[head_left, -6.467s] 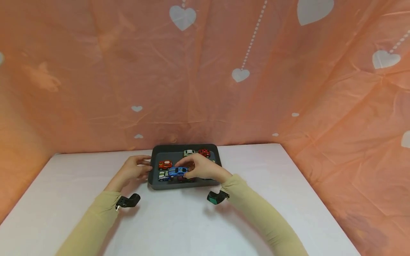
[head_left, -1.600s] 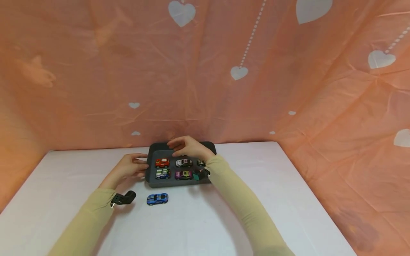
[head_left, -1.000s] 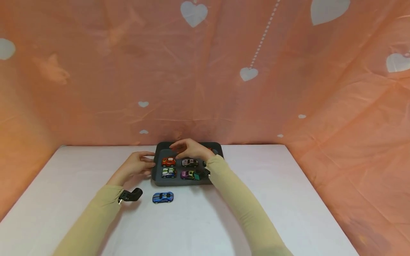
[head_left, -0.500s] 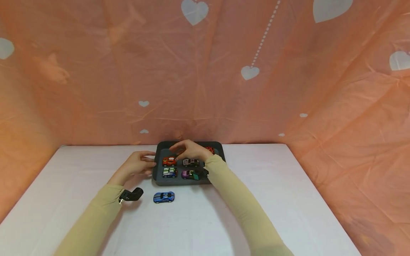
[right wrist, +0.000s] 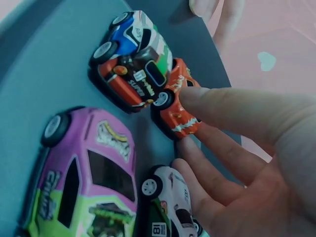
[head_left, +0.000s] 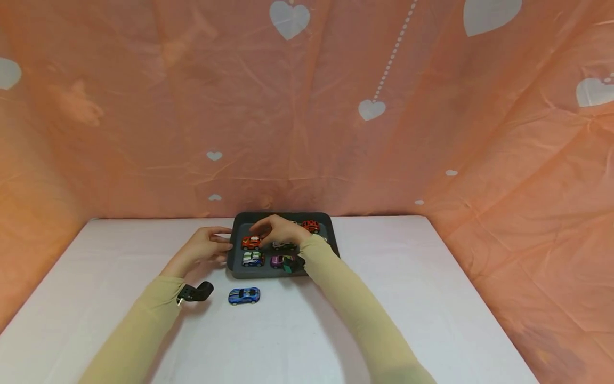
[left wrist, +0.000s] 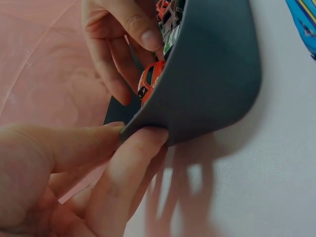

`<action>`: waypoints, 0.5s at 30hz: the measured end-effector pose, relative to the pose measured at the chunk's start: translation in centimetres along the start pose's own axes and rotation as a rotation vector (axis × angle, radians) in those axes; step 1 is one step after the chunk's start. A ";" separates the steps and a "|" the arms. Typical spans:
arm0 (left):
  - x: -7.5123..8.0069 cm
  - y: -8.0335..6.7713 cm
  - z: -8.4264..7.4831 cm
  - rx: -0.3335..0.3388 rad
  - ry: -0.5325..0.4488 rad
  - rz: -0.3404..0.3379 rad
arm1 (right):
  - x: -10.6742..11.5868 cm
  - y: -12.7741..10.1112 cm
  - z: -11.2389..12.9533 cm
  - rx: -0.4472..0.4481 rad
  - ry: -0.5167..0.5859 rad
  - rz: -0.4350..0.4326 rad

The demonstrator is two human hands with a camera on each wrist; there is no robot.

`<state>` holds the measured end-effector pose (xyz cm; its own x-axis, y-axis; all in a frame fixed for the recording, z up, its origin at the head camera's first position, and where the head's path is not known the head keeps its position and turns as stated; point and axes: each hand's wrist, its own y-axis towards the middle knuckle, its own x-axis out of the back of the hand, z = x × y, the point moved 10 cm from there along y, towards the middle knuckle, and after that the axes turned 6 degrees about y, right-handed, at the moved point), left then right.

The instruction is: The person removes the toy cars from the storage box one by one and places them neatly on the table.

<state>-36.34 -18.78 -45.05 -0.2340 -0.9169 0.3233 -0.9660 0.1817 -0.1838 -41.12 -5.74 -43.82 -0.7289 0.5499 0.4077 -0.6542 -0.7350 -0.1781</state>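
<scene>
- The head view shows a dark grey tray (head_left: pixel 331 242) on the white tabletop (head_left: pixel 431 298), with a blue car (head_left: pixel 244 295) lying alone on the tabletop just near of the tray, to the left.
- The left hand (head_left: pixel 203 250) pinches the tray's left rim; the left wrist view shows the thumb on top and the fingers (left wrist: pixel 129 170) underneath the rim (left wrist: pixel 207 84), which the head view cannot make out.
- The right hand (head_left: pixel 277 230) reaches over the tray's far left part, fingers loosely spread and gripping nothing.
- Only the right wrist view shows the contact: a fingertip (right wrist: pixel 197 98) rests on the small orange car (right wrist: pixel 178 106), which lies against a larger orange-and-black car (right wrist: pixel 136 81).
- That view also shows a purple-and-green car (right wrist: pixel 89 173) and a white-and-green car (right wrist: pixel 170 205) close by.
- From the head view, a red car (head_left: pixel 310 226) sits at the tray's far right, and a white-and-green car (head_left: pixel 252 258) at its near left.
- A peach curtain with white hearts (head_left: pixel 144 106) hangs behind.
</scene>
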 end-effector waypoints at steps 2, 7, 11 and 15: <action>0.0 0.0 0.0 0.004 0.001 0.000 | 0.0 0.1 -0.1 -0.003 -0.006 -0.010; -0.1 0.0 0.1 0.002 0.002 -0.005 | 0.0 0.1 -0.3 -0.007 -0.017 -0.021; -0.2 -0.2 0.0 -0.005 0.007 -0.001 | -0.2 0.0 -0.2 -0.016 -0.031 -0.026; -0.2 -0.3 -0.1 -0.011 0.009 -0.010 | -0.2 0.1 0.2 -0.007 -0.039 -0.041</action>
<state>-36.05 -18.59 -44.94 -0.2254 -0.9154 0.3336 -0.9694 0.1765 -0.1707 -41.06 -6.00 -43.78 -0.6931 0.5636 0.4494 -0.6849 -0.7093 -0.1668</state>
